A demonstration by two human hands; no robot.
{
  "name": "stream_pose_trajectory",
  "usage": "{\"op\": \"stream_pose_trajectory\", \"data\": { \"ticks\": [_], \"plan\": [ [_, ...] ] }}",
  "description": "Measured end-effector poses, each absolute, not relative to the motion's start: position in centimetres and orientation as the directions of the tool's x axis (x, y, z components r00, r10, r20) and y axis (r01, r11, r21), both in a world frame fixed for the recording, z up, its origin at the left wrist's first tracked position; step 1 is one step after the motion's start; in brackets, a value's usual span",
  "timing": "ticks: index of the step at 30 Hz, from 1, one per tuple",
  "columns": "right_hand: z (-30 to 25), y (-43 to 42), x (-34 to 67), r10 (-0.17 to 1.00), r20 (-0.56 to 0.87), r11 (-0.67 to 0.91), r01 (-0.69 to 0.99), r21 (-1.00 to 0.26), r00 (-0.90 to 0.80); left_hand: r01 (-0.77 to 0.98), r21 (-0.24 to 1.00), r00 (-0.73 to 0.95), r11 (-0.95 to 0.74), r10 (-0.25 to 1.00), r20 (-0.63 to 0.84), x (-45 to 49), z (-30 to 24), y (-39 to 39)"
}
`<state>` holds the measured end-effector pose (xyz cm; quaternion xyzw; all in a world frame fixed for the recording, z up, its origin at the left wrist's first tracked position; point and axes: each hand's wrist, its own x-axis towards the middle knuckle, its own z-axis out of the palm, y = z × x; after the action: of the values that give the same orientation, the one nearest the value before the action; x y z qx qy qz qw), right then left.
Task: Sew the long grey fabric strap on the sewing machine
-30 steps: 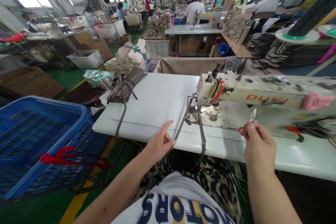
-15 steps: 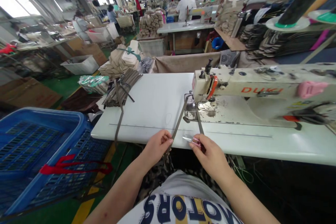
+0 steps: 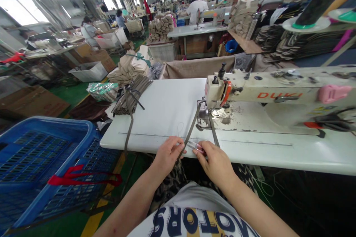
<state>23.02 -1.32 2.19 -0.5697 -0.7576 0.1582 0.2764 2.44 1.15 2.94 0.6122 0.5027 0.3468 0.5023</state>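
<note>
My left hand (image 3: 170,152) pinches a narrow grey-brown strap (image 3: 192,126) at the front edge of the white sewing table (image 3: 164,111). The strap runs up from my fingers to the needle area of the sewing machine (image 3: 250,89), and a second length (image 3: 213,131) comes back down from there toward my right hand. Closed around small pink-handled thread snips (image 3: 196,146) is my right hand (image 3: 215,161). The snips' blades point left and reach the strap beside my left fingers; whether they touch it I cannot tell.
A tied bundle of grey-brown straps (image 3: 132,94) lies at the table's left end, one strap hanging over the front edge. Left of the table stands a blue plastic basket (image 3: 91,129) with a red band (image 3: 80,177). Thread cones (image 3: 319,3) stand at upper right. Co-workers sit farther back.
My right hand has moved left, bringing the snips up to the strap by my left fingers. My left hand still pinches the strap. The view has shifted slightly.
</note>
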Motion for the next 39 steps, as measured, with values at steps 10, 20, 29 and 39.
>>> {"op": "stream_pose_trajectory", "data": {
  "ticks": [10,20,29,39],
  "plan": [
    [1.8,-1.2,22.4,0.951,0.241,0.303,0.76,-0.575,-0.197,0.066,0.989,0.261,0.129,0.955,-0.142,2.9,3.9,1.0],
    [1.5,-2.0,22.4,0.948,0.264,0.306,0.748,-0.589,-0.18,-0.04,0.968,0.198,0.246,0.952,-0.234,3.0,4.5,0.9],
    [1.2,-1.4,21.9,0.953,0.259,0.284,0.752,-0.595,-0.155,-0.068,0.975,0.264,0.212,0.946,-0.187,3.0,4.3,0.6],
    [1.2,-1.3,22.4,0.962,0.262,0.237,0.731,-0.64,-0.082,-0.098,0.968,0.267,0.229,0.944,-0.196,2.1,3.9,0.4]
  ]
}}
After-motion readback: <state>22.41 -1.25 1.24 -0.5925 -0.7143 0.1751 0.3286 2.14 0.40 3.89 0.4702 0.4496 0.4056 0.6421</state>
